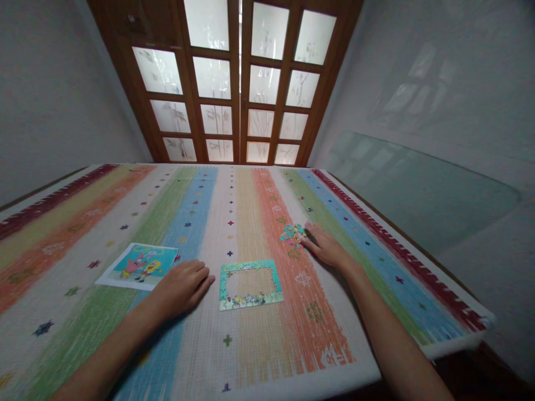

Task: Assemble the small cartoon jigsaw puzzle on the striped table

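Observation:
My left hand (pixel 189 283) rests on the striped cloth with fingers loosely bent and apart, holding nothing I can see. It lies between a printed cartoon picture (pixel 144 266) and a jigsaw puzzle border (pixel 273 275). The border is joined into a rectangle, with cloth showing through its middle. Farther right and away from me, my right hand (pixel 324 245) touches the edge of a small heap of loose puzzle pieces (pixel 292 235). Its thumb and fingers are spread, and I cannot make out any piece gripped between them.
The striped, patterned cloth (pixel 200 345) covers a wide table, whose near edge runs close to my forearms. Wooden doors with frosted panes (pixel 215 120) stand beyond the far edge. A pale glass-like sheet (pixel 418 184) is against the right wall.

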Demonstrator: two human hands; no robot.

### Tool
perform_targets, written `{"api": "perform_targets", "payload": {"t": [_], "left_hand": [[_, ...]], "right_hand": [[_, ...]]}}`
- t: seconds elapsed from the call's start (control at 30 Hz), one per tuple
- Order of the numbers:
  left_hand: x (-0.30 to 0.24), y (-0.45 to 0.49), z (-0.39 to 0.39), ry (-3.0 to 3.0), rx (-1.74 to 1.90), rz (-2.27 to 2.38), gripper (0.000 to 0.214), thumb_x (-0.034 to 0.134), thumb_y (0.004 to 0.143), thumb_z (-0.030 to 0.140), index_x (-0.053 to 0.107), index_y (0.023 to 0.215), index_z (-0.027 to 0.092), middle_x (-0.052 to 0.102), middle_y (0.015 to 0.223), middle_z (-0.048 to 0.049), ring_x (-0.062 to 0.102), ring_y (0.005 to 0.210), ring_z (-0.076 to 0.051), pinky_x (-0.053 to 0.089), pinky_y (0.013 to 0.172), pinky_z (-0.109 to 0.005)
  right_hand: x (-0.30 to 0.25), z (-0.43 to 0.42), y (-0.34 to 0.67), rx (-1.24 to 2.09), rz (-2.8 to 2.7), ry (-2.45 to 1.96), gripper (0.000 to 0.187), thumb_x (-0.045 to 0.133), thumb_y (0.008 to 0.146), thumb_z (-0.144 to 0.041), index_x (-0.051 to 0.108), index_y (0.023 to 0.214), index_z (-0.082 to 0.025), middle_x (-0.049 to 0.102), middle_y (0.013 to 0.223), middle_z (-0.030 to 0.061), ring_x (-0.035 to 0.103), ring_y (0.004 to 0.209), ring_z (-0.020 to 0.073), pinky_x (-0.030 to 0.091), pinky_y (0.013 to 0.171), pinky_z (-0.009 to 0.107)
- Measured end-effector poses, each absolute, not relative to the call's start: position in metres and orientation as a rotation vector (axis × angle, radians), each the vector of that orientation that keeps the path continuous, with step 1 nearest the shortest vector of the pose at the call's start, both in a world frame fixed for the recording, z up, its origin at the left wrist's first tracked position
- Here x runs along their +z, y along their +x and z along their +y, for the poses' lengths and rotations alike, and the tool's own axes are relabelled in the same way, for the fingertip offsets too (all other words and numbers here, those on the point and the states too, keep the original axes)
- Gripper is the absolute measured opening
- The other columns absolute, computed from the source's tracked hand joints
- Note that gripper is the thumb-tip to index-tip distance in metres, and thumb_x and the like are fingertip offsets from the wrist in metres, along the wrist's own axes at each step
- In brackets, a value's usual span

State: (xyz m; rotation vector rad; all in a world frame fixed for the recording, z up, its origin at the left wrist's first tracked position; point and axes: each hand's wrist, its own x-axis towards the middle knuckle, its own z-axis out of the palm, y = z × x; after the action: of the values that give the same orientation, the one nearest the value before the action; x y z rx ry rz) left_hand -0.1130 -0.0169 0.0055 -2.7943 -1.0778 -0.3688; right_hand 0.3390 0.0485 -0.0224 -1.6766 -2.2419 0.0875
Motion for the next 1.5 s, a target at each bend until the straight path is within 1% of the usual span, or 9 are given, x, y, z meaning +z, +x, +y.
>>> {"api": "perform_targets", "payload": {"t": [0.13, 0.23, 0.37, 0.6, 0.9, 1.0, 1.17, 1.3, 1.5], "left_hand": [[0.0, -0.115, -0.017, -2.837, -0.334, -1.094, 0.044, 0.03, 0.11, 0.032, 0.056, 0.077, 0.02, 0.061, 0.073, -0.0055, 0.058, 0.067, -0.022, 0.043, 0.066, -0.036], [0.0, -0.115, -0.017, -2.854, -0.324, -1.106, 0.043, 0.03, 0.11, 0.033, 0.056, 0.078, 0.02, 0.061, 0.074, -0.0052, 0.058, 0.068, -0.022, 0.043, 0.068, -0.036], [0.001, -0.115, -0.016, -2.881, -0.326, -1.146, 0.042, 0.031, 0.109, 0.034, 0.055, 0.078, 0.02, 0.06, 0.073, -0.0047, 0.057, 0.068, -0.021, 0.043, 0.068, -0.035], [0.002, -0.115, -0.016, -2.893, -0.373, -1.158, 0.043, 0.031, 0.109, 0.036, 0.055, 0.077, 0.021, 0.06, 0.073, -0.0044, 0.055, 0.068, -0.021, 0.044, 0.068, -0.034], [0.003, -0.115, -0.017, -2.888, -0.357, -1.147, 0.041, 0.032, 0.109, 0.035, 0.055, 0.078, 0.021, 0.061, 0.074, -0.0045, 0.055, 0.068, -0.021, 0.045, 0.068, -0.034], [0.002, -0.115, -0.017, -2.889, -0.333, -1.15, 0.04, 0.032, 0.109, 0.035, 0.055, 0.079, 0.021, 0.061, 0.075, -0.0045, 0.055, 0.069, -0.021, 0.045, 0.069, -0.034], [0.0, -0.115, -0.016, -2.863, -0.294, -1.119, 0.041, 0.031, 0.109, 0.034, 0.055, 0.078, 0.02, 0.061, 0.074, -0.0047, 0.056, 0.069, -0.021, 0.045, 0.069, -0.034], [0.002, -0.116, -0.016, -2.871, -0.306, -1.117, 0.042, 0.031, 0.109, 0.034, 0.055, 0.078, 0.02, 0.06, 0.073, -0.0042, 0.056, 0.068, -0.02, 0.045, 0.068, -0.033], [0.001, -0.115, -0.017, -2.868, -0.317, -1.138, 0.042, 0.031, 0.109, 0.034, 0.056, 0.079, 0.02, 0.061, 0.076, -0.0054, 0.057, 0.07, -0.021, 0.046, 0.07, -0.035]], "right_hand": [[-0.028, 0.05, 0.337, 0.17, -2.335, -1.739, 0.079, 0.023, 0.101, -0.071, 0.043, 0.158, -0.021, 0.037, 0.163, 0.0123, 0.029, 0.153, 0.037, 0.026, 0.123, 0.061], [-0.029, 0.049, 0.328, 0.198, -2.351, -1.763, 0.085, 0.02, 0.1, -0.074, 0.035, 0.161, -0.018, 0.027, 0.167, 0.0129, 0.02, 0.155, 0.0376, 0.02, 0.124, 0.063], [-0.027, 0.046, 0.319, 0.208, -2.352, -1.769, 0.087, 0.02, 0.099, -0.076, 0.033, 0.162, -0.016, 0.025, 0.167, 0.0135, 0.016, 0.156, 0.0377, 0.017, 0.125, 0.061], [-0.025, 0.043, 0.321, 0.179, -2.376, -1.717, 0.083, 0.024, 0.1, -0.073, 0.037, 0.16, -0.017, 0.031, 0.165, 0.0147, 0.02, 0.154, 0.0391, 0.022, 0.124, 0.064], [-0.029, 0.035, 0.315, 0.248, -2.459, -1.683, 0.084, 0.032, 0.1, -0.072, 0.031, 0.163, -0.017, 0.027, 0.166, 0.0149, 0.02, 0.155, 0.0358, 0.025, 0.125, 0.058], [-0.023, 0.035, 0.314, 0.265, -2.443, -1.679, 0.087, 0.03, 0.099, -0.074, 0.034, 0.161, -0.014, 0.027, 0.166, 0.0166, 0.021, 0.155, 0.0359, 0.024, 0.125, 0.057], [-0.015, 0.038, 0.322, 0.189, -2.374, -1.592, 0.075, 0.02, 0.104, -0.065, 0.042, 0.158, -0.017, 0.031, 0.166, 0.0129, 0.023, 0.155, 0.0313, 0.022, 0.127, 0.056], [-0.016, 0.04, 0.32, 0.135, -2.342, -1.567, 0.068, 0.024, 0.106, -0.06, 0.043, 0.157, -0.02, 0.034, 0.164, 0.0122, 0.025, 0.155, 0.0307, 0.024, 0.126, 0.057], [-0.019, 0.043, 0.301, 0.107, -2.415, -1.57, 0.071, 0.026, 0.105, -0.061, 0.047, 0.154, -0.015, 0.04, 0.162, 0.0154, 0.028, 0.153, 0.0341, 0.026, 0.125, 0.058]]}}
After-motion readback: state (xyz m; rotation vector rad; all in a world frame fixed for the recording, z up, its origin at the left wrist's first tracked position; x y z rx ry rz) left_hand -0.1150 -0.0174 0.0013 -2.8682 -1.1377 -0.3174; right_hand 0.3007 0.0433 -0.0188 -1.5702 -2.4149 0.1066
